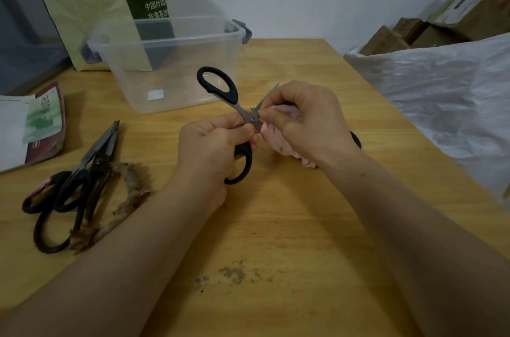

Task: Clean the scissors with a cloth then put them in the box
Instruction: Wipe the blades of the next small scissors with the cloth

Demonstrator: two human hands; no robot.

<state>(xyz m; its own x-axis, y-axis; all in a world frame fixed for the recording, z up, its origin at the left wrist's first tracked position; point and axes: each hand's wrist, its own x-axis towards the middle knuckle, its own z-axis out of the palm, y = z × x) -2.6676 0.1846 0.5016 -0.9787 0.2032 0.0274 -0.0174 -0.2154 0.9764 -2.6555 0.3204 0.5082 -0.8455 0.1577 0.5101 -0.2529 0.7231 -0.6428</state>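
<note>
Holding open black-handled scissors in left grip, centre frame; pinching pink cloth against one blade with right grip, before clear plastic box.

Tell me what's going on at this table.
A person is cleaning a pair of black-handled scissors, held open above the wooden table. The left hand grips the lower handle, while the right hand holds a pink cloth and pinches it against a blade near the pivot. The clear plastic box stands behind, with these scissors not yet in it. More scissors lie untouched at the left.
</note>
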